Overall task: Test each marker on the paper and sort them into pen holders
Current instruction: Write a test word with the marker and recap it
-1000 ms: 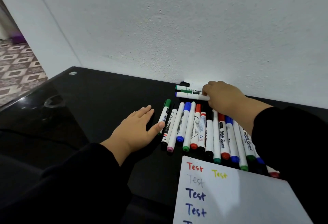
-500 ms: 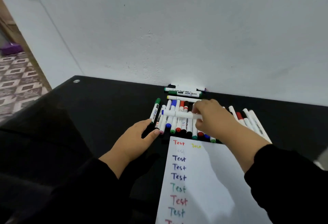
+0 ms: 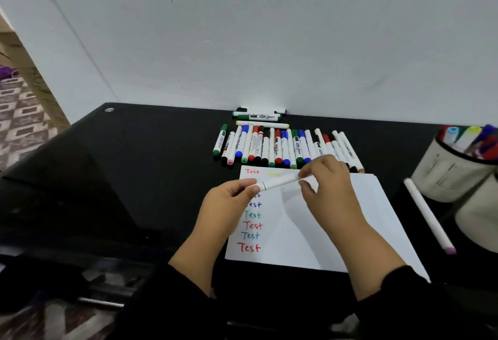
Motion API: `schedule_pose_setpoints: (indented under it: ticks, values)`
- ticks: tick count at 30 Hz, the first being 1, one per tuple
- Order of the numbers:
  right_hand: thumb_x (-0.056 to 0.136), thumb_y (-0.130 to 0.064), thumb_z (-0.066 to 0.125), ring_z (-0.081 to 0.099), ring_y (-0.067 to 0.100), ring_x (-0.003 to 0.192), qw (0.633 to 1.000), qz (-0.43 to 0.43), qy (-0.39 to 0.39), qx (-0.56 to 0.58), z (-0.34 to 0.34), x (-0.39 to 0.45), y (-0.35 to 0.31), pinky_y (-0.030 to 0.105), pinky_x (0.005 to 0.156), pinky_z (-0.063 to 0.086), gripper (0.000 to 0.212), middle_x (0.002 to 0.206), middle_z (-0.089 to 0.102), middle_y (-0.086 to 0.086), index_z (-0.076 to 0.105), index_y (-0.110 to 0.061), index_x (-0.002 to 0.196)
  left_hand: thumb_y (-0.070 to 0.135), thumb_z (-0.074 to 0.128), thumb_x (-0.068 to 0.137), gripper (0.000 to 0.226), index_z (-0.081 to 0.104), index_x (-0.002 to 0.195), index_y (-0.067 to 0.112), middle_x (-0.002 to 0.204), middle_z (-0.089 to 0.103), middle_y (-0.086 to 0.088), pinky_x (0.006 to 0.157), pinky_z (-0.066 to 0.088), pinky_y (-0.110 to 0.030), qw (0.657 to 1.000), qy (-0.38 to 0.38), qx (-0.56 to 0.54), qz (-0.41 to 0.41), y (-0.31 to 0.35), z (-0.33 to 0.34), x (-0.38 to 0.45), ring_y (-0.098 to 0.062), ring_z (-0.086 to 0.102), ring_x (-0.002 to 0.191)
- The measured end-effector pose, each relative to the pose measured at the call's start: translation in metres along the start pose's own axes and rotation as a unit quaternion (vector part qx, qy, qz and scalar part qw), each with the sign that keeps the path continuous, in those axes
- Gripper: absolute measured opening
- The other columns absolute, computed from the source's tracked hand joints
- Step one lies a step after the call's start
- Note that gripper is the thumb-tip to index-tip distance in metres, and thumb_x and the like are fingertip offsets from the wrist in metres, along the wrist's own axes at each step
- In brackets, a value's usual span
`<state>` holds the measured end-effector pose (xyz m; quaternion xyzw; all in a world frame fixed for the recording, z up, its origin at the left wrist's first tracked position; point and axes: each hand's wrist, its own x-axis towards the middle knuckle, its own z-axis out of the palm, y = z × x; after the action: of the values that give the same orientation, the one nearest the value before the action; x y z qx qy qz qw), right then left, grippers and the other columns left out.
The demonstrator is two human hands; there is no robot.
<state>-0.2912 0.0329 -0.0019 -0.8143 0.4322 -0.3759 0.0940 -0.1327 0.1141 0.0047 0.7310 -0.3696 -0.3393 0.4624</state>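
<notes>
A white marker [image 3: 277, 181], slim and still capped, is held level above the paper's [image 3: 336, 232] far edge. The left hand [image 3: 229, 199] pinches its cap end; the right hand [image 3: 327, 180] grips the barrel's other end.

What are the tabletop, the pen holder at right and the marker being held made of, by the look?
Tabletop: probably black glass or gloss lacquer; it mirrors the wall and has a round metal fitting near the corner.
Pen holder: looks like off-white fabric, matte, with a dark rim binding.
Held marker: smooth white plastic barrel, slight sheen, gripped by left hand and right hand.
</notes>
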Motion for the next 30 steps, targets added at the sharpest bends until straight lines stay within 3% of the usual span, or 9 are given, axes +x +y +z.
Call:
schedule_pose_setpoints:
  ticks: [2,5,7,11,13,16,20,27,30]
  values:
    - [0.085,-0.011,0.068,0.044,0.008,0.088,0.997,0.074,-0.011,0.025,-0.005,-0.009,-0.002,0.012,0.067,0.031,0.007,0.091,0.049,-0.009,0.062,-0.014,0.086,0.035,0.061,0.088,0.026,0.065,0.113,0.033,0.094,0.059,0.023,0.060,0.032,-0.013,1.000,0.025,-0.018,0.001,0.001,0.005,-0.005,0.008,0.048,0.081]
    - [0.088,-0.031,0.064,0.052,0.005,0.074,0.972,0.201,-0.071,0.100,-0.011,-0.014,-0.008,0.010,0.060,0.035,0.014,0.081,0.058,-0.009,0.060,-0.019,0.082,0.037,0.061,0.087,0.025,0.064,0.112,0.035,0.093,0.057,0.025,0.060,0.031,-0.013,0.998,0.046,-0.034,-0.001,0.001,0.011,-0.009,0.009,0.045,0.079]
    - [0.087,-0.041,0.063,0.052,0.006,0.066,0.924,0.300,-0.106,0.213,-0.012,-0.014,-0.013,0.017,0.058,0.038,0.023,0.078,0.063,-0.005,0.065,-0.018,0.085,0.037,0.061,0.087,0.027,0.064,0.113,0.035,0.094,0.056,0.026,0.059,0.032,-0.012,0.999,0.039,-0.024,0.005,-0.001,0.014,-0.013,0.008,0.047,0.079]
    - [0.086,-0.043,0.064,0.037,0.011,0.048,0.776,0.445,-0.114,0.432,-0.008,-0.011,-0.020,0.020,0.044,0.033,0.031,0.054,0.052,-0.001,0.064,-0.013,0.079,0.036,0.063,0.086,0.031,0.063,0.116,0.036,0.084,0.052,0.027,0.056,0.036,-0.008,0.999,-0.008,0.031,0.031,0.000,0.023,-0.017,0.005,0.050,0.077]
    - [0.087,-0.038,0.065,0.034,0.009,0.043,0.750,0.454,-0.090,0.473,-0.005,-0.009,-0.019,0.019,0.040,0.029,0.028,0.050,0.048,-0.001,0.060,-0.013,0.075,0.038,0.065,0.083,0.036,0.062,0.119,0.036,0.085,0.050,0.027,0.061,0.036,-0.007,0.995,-0.025,0.079,0.052,0.001,0.026,-0.016,0.007,0.049,0.079]
    - [0.090,-0.031,0.062,0.034,0.009,0.042,0.766,0.435,-0.069,0.468,0.000,-0.005,-0.018,0.020,0.041,0.030,0.026,0.051,0.046,0.001,0.059,-0.012,0.073,0.041,0.063,0.085,0.035,0.061,0.120,0.037,0.080,0.052,0.024,0.064,0.038,-0.008,0.985,-0.035,0.152,0.076,0.005,0.026,-0.015,0.004,0.050,0.075]
    - [0.094,-0.025,0.058,0.032,0.008,0.042,0.794,0.382,-0.074,0.466,0.003,-0.001,-0.016,0.019,0.041,0.028,0.023,0.050,0.043,0.000,0.058,-0.012,0.074,0.040,0.057,0.090,0.023,0.065,0.111,0.035,0.081,0.062,0.008,0.068,0.048,-0.024,0.982,-0.032,0.172,0.065,0.008,0.026,-0.011,-0.009,0.056,0.074]
    - [0.094,-0.025,0.056,0.031,0.007,0.045,0.801,0.345,-0.089,0.481,0.006,0.002,-0.014,0.019,0.045,0.030,0.020,0.048,0.039,-0.005,0.059,-0.013,0.078,0.037,0.055,0.091,0.026,0.066,0.114,0.029,0.076,0.058,0.009,0.056,0.039,-0.021,0.987,-0.041,0.148,0.038,0.011,0.026,-0.006,-0.006,0.045,0.060]
    - [0.092,-0.028,0.059,0.029,0.008,0.046,0.794,0.383,-0.067,0.467,0.009,0.004,-0.019,0.020,0.045,0.028,0.019,0.047,0.039,-0.005,0.061,-0.014,0.079,0.039,0.052,0.093,0.030,0.063,0.119,0.030,0.075,0.054,0.014,0.056,0.038,-0.020,0.985,-0.035,0.161,0.044,0.012,0.025,-0.007,-0.005,0.046,0.063]
